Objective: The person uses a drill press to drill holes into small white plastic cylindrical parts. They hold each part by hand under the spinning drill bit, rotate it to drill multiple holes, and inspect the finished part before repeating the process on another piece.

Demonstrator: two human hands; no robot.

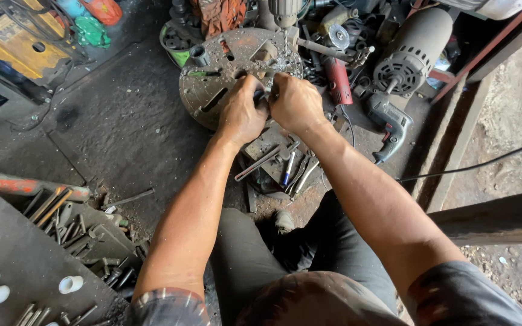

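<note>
Both hands meet over the near edge of a round, rusty steel plate with slots cut through it (pixel 225 81), which lies flat on the dirty workshop floor (pixel 128 127) under a drill chuck (pixel 285 12). The left hand (pixel 241 115) and the right hand (pixel 296 102) touch knuckle to knuckle, their fingers curled in and pinching a small dark metal piece (pixel 262 95) between them, right at the plate's rim; what the piece is, I cannot tell. Just below the hands lie a long grey wrench (pixel 264 163) and a blue-handled tool (pixel 287 169) on a flat metal slab. To the right sit a red angle grinder (pixel 338 81), a grey electric motor (pixel 409 54) and a dark power drill (pixel 389 124). Lower left, a tray of loose bolts and rods (pixel 86 232) stands well apart.
</note>
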